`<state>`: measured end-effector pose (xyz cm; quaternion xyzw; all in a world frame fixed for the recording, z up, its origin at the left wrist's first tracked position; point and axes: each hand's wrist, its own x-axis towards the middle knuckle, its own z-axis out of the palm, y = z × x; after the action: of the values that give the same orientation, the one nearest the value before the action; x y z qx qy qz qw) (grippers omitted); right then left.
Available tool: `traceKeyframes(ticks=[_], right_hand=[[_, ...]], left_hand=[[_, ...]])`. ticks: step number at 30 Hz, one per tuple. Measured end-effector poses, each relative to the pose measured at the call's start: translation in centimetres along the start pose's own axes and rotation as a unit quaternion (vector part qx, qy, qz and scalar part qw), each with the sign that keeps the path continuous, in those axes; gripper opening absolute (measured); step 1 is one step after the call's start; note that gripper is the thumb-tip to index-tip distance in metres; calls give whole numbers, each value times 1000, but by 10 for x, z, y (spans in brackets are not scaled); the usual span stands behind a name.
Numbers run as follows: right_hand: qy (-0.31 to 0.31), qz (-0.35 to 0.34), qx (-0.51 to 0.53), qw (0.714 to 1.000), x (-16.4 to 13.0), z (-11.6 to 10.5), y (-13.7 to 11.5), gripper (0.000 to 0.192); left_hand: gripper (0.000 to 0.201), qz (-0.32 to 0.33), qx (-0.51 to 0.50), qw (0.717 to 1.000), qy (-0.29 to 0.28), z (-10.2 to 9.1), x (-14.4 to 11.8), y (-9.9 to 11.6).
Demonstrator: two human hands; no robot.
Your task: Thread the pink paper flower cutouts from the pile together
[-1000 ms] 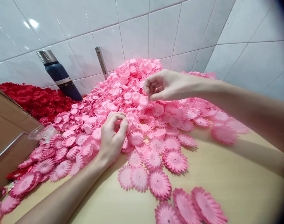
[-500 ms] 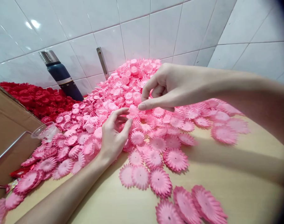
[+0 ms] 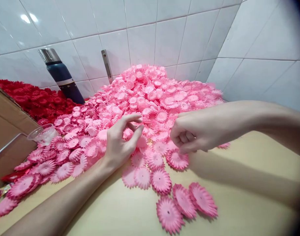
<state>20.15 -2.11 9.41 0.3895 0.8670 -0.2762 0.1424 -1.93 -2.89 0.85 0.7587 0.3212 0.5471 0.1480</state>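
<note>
A large heap of pink scalloped flower-petal discs (image 3: 150,88) spreads over the table, paler in the middle and darker at the rims. My left hand (image 3: 121,139) rests at the heap's front edge, its fingers bent and the thumb apart from the index finger, with nothing visible between them. To its right, my right hand (image 3: 189,132) is closed, knuckles up and fingers curled, just above a dark-rimmed pink disc (image 3: 178,160). What its fingertips hold, if anything, is hidden. Several separate pink discs (image 3: 169,214) lie nearer the front.
A blue bottle (image 3: 63,80) with a steel cap leans at the back left, beside a red petal heap (image 3: 34,101). A clear plastic cup (image 3: 43,134) lies by a cardboard box (image 3: 9,121) on the left. The tiled wall (image 3: 140,42) bounds the back; bare tabletop (image 3: 250,173) shows at right.
My right hand has moved away from the left hand, down and to the right, and its fingers have curled in. My left hand has stayed nearly in place. The view has shifted slightly.
</note>
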Motion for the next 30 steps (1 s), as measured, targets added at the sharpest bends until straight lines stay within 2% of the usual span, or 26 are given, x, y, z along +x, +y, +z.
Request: traceKeyframes(ticks=[3, 7, 11, 17, 20, 22, 26, 28, 30], right_hand=[[77, -37, -18, 996, -8, 0, 9, 23], [202, -100, 2, 974, -5, 11, 20, 21], [288, -172, 53, 940, 10, 33, 25, 21], [397, -218, 121, 883, 24, 55, 31, 12], [408, -194, 157, 878, 21, 57, 34, 13], [411, -168, 202, 873, 19, 57, 37, 15], [424, -145, 282, 848, 14, 54, 45, 17], [396, -156, 294, 856, 13, 53, 49, 15], [345, -172, 277, 880, 12, 52, 51, 18]], left_hand=[[20, 45, 3, 998, -35, 0, -1, 4], [14, 99, 24, 992, -69, 0, -1, 9], [23, 101, 11, 988, -118, 0, -2, 7], [32, 68, -7, 985, -160, -2, -4, 5], [43, 46, -24, 982, -184, -2, -4, 8], [50, 37, -32, 983, -178, -2, -3, 10], [60, 47, -33, 983, -176, -3, -3, 13], [61, 52, -33, 975, -215, -4, -3, 12], [59, 51, -42, 964, -259, -4, -4, 11]])
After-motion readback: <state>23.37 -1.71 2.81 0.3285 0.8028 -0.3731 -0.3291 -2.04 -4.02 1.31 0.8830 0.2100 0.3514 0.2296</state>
